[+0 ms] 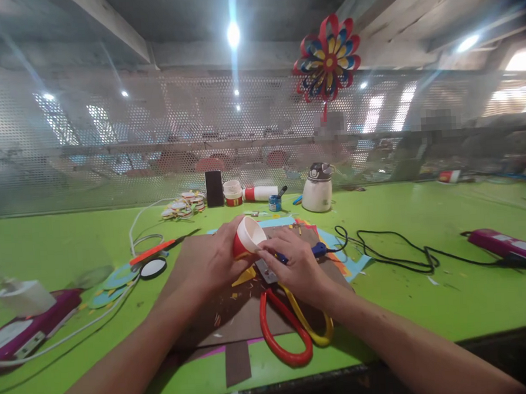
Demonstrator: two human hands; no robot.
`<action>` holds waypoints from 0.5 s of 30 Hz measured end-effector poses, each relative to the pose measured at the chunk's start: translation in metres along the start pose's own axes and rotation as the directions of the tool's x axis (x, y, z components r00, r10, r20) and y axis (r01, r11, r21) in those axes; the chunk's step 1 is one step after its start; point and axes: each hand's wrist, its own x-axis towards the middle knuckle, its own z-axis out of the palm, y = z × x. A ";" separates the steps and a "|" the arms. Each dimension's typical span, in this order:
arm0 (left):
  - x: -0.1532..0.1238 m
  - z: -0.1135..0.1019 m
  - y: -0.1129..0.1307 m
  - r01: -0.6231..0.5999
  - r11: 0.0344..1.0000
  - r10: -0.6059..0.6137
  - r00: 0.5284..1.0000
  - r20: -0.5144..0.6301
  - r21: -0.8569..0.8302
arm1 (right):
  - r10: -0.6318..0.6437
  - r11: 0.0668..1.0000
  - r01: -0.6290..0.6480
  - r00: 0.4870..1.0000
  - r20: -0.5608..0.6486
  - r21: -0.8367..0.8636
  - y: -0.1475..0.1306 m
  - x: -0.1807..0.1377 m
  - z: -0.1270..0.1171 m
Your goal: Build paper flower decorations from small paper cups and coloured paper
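My left hand point(224, 249) is wrapped round a red and white paper cup point(251, 234), tilted so its white inside faces me. At the cup's near right rim, the thumb and fingers of my right hand point(295, 255) pinch the edge. A blue corded tool point(319, 250) lies partly hidden behind my right hand; its kind is not clear. Just below that hand rest large scissors with one red handle point(285, 337) and one yellow handle point(316, 326), their blades partly covered. Under both hands is a brown board point(207, 317) with yellow paper scraps.
An orange craft knife point(153, 251) and a round black-rimmed disc point(153, 268) lie left. Purple power strips point(508, 249) stand at both sides, with a black cord point(398, 254) on the right. Behind are a white bottle point(317, 191), a blue paint jar point(274, 203) and stacked cups point(233, 194).
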 end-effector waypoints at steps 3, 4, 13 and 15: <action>0.001 -0.004 0.004 0.028 0.999 -0.028 1.000 0.007 0.040 | 0.020 1.000 -0.020 1.000 0.007 0.004 0.001 0.000 0.000; 0.001 -0.005 0.005 0.039 0.998 -0.040 0.999 0.014 0.049 | 0.023 1.000 -0.023 1.000 0.013 -0.001 0.002 0.001 0.000; 0.000 -0.005 0.002 0.078 0.996 -0.078 0.997 0.001 0.032 | -0.029 0.999 0.029 1.000 -0.002 -0.022 0.001 0.000 -0.001; 0.000 -0.003 0.000 0.079 0.997 -0.079 0.997 -0.021 0.011 | -0.041 0.999 0.041 0.999 -0.013 -0.016 0.001 0.001 -0.001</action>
